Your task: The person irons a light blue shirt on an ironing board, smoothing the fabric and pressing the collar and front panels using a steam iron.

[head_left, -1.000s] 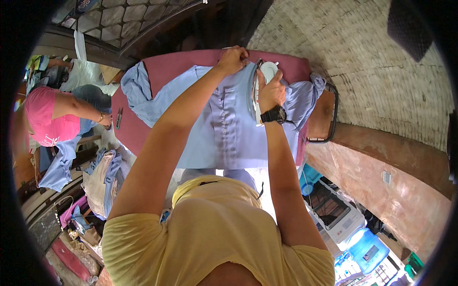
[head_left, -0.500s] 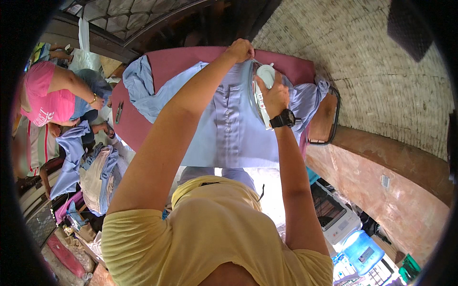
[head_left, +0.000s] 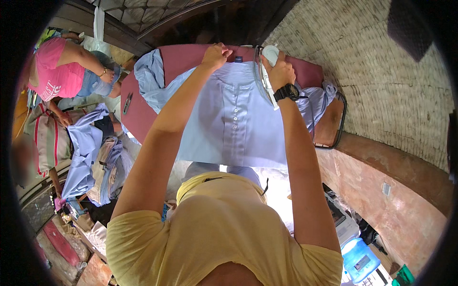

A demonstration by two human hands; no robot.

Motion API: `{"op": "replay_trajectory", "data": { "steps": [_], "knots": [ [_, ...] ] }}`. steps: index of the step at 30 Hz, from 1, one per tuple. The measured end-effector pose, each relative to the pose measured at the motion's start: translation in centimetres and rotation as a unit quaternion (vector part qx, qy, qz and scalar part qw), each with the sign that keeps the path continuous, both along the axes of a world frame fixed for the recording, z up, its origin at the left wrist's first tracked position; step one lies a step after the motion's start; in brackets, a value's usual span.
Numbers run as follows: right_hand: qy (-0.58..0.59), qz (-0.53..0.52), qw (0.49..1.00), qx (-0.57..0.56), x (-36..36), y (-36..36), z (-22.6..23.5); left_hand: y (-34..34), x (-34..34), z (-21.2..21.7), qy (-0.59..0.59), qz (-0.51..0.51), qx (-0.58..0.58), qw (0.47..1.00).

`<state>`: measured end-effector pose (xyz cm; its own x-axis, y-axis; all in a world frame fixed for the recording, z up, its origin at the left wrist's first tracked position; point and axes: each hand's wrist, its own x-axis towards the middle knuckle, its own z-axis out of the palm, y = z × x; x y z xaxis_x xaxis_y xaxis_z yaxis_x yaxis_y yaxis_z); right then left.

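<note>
A light blue buttoned shirt (head_left: 205, 128) lies spread over a maroon ironing board (head_left: 138, 90), its collar end at the far edge and a sleeve bunched at each side. My right hand (head_left: 281, 74) is closed around the handle of a clothes iron (head_left: 263, 81), which rests near the shirt's far right part. At the far edge, left of the collar label (head_left: 238, 59), is my left hand (head_left: 217, 56). Its fingers are curled together by the cloth; what they pinch is hidden.
Scissors-like tool (head_left: 128, 103) lies on the board's left end. A person in a pink top (head_left: 57, 71) is at the left, near a pile of clothes (head_left: 107, 171). A metal frame (head_left: 341, 121) edges the board's right end. A blue water jug (head_left: 360, 260) stands lower right.
My left hand has moved left, away from the iron. The iron has slid toward the far edge with my right hand. The collar label has come into view.
</note>
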<state>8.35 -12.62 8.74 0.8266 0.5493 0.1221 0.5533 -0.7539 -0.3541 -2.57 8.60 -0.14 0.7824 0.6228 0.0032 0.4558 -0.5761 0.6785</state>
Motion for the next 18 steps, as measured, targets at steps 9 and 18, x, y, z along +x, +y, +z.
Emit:
{"op": "replay_trajectory", "data": {
  "steps": [9, 18],
  "knots": [
    [0.02, 0.024, 0.999, -0.02, -0.6, -0.1, 0.5, -7.8, -4.1, 0.4, -0.012, -0.14, -0.082, 0.987],
    [0.028, 0.041, 0.999, -0.022, -1.5, -0.3, 1.0, -10.7, -5.3, -0.5, -0.061, -0.134, 0.13, 0.981]
  ]
}}
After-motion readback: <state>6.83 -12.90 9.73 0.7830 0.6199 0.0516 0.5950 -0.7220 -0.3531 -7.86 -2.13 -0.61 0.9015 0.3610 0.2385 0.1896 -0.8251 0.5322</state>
